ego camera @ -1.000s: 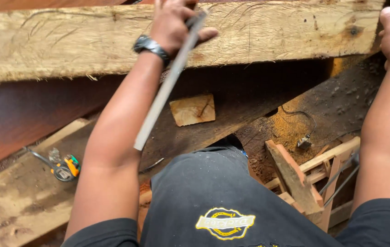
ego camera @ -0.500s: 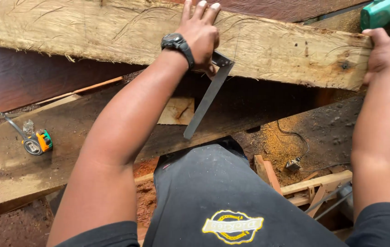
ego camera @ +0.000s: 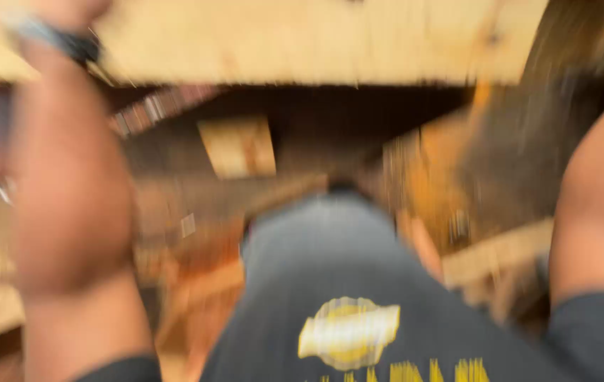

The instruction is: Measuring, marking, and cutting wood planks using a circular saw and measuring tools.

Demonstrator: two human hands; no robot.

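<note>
Across the top of the view lies one pale, rough wooden beam (ego camera: 316, 39), and both arms reach up toward it; everything is badly smeared by motion. The left hand (ego camera: 61, 10) is mostly cut off at the upper edge above a dark wristwatch (ego camera: 68, 44), so I cannot tell whether it is clenched, loose or gripping anything, and the right hand is out of sight entirely, only its forearm (ego camera: 599, 198) showing. A striped, ruler-like strip (ego camera: 157, 106) slants just below the beam near the left wrist, too blurred to say if it is held. My worry is that with the head swinging this fast, a grip on the beam could slip, or the strip could drop among the scraps below. Counting what I can: one beam, one watch, two arms, one small pale wood offcut (ego camera: 238, 145), one dark shirt with a yellow emblem (ego camera: 348, 332).
</note>
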